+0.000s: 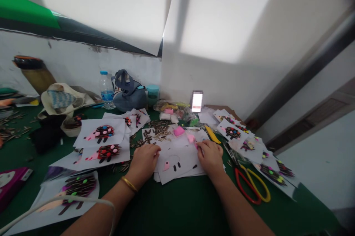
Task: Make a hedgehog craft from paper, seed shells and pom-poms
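A white sheet (183, 167) lies on top of a stack between my hands, bearing a pink clay piece (166, 166), a few dark seeds and a curved drawn line. My left hand (145, 157) rests at the sheet's left edge with its fingers curled together; whatever they hold is hidden. On the right side, my right hand (210, 154) is closed in a pinch over the sheet, and a small pink bit shows at its fingertips. Just beyond the sheet are pink clay lumps (179, 130) and a pile of sunflower seeds (162, 129).
Finished seed-and-clay hedgehog pictures (104, 134) lie at left, more (248, 145) at right. Scissors with red and yellow handles (251, 186) sit right of my right hand. A water bottle (107, 92), blue bag (129, 93) and phone (197, 101) stand behind. A cable (69, 198) crosses lower left.
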Demonstrator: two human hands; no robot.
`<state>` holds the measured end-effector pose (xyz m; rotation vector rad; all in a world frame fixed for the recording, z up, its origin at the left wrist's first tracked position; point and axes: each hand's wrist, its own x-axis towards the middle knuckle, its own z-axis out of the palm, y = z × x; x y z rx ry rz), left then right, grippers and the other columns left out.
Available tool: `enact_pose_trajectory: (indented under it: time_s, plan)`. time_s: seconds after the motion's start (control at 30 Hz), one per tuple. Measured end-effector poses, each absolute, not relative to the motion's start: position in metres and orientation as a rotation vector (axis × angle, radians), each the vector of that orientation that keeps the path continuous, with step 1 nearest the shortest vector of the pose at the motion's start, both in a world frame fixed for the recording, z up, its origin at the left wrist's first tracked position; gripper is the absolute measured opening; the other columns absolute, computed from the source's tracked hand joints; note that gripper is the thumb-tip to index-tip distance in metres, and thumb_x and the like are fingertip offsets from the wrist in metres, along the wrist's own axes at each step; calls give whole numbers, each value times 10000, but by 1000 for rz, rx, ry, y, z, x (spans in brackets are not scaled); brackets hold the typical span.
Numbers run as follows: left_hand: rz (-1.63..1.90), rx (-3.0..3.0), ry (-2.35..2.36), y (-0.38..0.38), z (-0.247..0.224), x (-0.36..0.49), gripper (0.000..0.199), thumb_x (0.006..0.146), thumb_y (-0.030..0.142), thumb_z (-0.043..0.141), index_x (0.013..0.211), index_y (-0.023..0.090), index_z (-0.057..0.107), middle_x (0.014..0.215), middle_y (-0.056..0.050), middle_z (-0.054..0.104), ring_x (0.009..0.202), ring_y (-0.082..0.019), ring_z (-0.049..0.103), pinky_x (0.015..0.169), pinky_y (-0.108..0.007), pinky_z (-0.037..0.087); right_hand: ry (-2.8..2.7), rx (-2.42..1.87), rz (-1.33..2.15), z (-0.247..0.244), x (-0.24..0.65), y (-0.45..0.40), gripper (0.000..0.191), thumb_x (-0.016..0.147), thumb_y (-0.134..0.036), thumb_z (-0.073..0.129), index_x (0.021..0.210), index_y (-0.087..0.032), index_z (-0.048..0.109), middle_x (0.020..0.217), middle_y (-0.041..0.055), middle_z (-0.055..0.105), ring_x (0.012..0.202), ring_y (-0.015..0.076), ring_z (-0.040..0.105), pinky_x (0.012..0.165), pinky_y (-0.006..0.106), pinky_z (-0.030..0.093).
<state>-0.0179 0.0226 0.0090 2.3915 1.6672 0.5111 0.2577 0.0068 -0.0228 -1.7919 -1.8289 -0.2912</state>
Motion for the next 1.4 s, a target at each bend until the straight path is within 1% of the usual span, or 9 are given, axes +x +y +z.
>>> enact_pose_trajectory:
  time_s: [0.1,0.27,0.4,0.6,0.73,1.0,1.1,1.3,1.4]
  plan:
    - [463,2418,1670,22,8,-18,163,849,283,532,926,240,670,960,-46,686,961,-236,582,819,-368,370,-1778,-1848,-298,-20,265,7,237,830,-193,531,987,-260,695,1002,39,624,963,208,525,894,380,242]
    - [492,2474,1591,23,0,-18,257,872,226,479,993,278,700,1015,-54,691,994,-244,585,836,-393,370,-1607,-1916,-292,-19,293,10,319,846,-190,452,1072,-237,671,1045,69,621,983,232,517,866,377,295]
    - [526,2470,1595,23,-2,-18,273,874,220,473,1025,282,692,1024,-59,693,1005,-246,584,861,-404,369,-1572,-1857,-284,-23,304,13,336,850,-193,421,1085,-210,660,1062,81,616,990,233,517,880,373,337]
    - [522,2477,1614,23,2,-18,223,876,294,494,934,265,708,980,-57,702,982,-246,578,859,-396,363,-1541,-1785,-291,-23,305,14,336,847,-193,426,1090,-204,657,1073,88,613,1016,241,515,920,398,349]
    - [537,2523,1592,23,2,-18,229,879,278,485,904,266,712,951,-48,703,961,-246,589,827,-392,365,-1379,-1698,-311,-22,322,15,357,857,-190,381,1086,-149,651,1048,119,618,1018,246,524,915,396,379]
    - [520,2533,1596,21,5,-18,247,887,262,459,940,253,700,976,-52,700,972,-241,597,826,-383,360,-988,-1676,-180,-32,355,19,401,882,-312,367,1139,-134,619,1067,115,629,981,233,557,859,354,415]
    - [485,2538,1584,21,7,-17,258,897,250,436,945,249,690,969,-51,704,962,-230,610,824,-373,362,-976,-1671,-105,-34,356,22,420,880,-345,369,1154,-140,613,1067,108,636,952,223,571,841,345,419]
    - [465,2545,1553,23,7,-17,267,911,262,415,963,244,676,967,-54,707,956,-223,615,836,-373,355,-1168,-1679,-55,-23,344,26,384,847,-345,398,1042,-152,666,1002,104,653,935,238,581,835,353,426]
    - [455,2541,1545,23,8,-18,273,913,268,410,955,240,678,957,-58,708,944,-223,616,827,-367,363,-1246,-1728,-50,-16,344,27,399,847,-335,376,1031,-143,673,1000,116,654,925,245,581,819,360,431]
